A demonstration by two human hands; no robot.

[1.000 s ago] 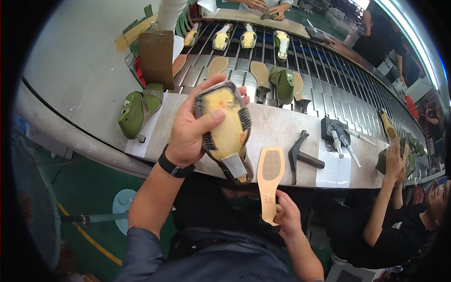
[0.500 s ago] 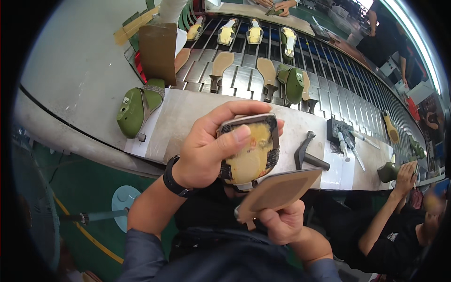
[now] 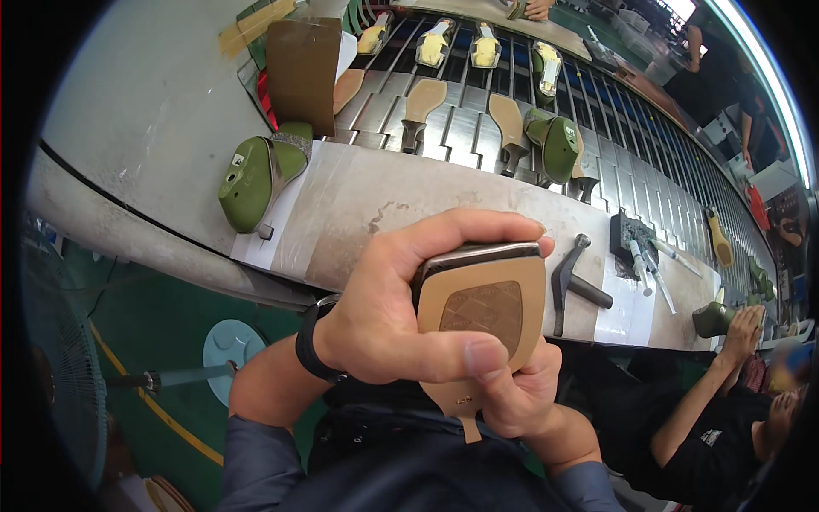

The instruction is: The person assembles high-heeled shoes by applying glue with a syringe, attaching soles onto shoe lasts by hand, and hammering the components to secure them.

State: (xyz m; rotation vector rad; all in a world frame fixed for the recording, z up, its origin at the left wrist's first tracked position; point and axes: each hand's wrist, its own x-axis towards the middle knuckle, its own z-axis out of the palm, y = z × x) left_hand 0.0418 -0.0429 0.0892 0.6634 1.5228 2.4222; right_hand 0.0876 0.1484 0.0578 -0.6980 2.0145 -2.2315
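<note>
Clamping a dark-edged shoe upper (image 3: 478,253) and a tan sole (image 3: 482,316) together in the left hand (image 3: 388,316), near centre, with fingers curled over the far edge and thumb pressed across the sole. Gripping the same sole on its near right side with the right hand (image 3: 525,397), closed, thumb next to the left thumb, most fingers hidden. Laid over the upper, with the sole's brown patch facing up; impossible to tell how closely joined under the left hand.

Beyond the hands, on the worktop (image 3: 350,196), to the right: a hammer (image 3: 584,277), then a black holder (image 3: 627,235) with slim white tools (image 3: 657,264) beside a white sheet (image 3: 627,311). On the left, a green shoe last (image 3: 252,192). Farther off, on metal slats (image 3: 388,111), more soles (image 3: 424,102), one partly covered by a second green last (image 3: 559,149), another by brown cardboard (image 3: 303,77). At the far side, a row of yellow-bottomed shoes (image 3: 433,44). At far right, another person's hand (image 3: 740,337), touching a green piece (image 3: 711,320).
</note>
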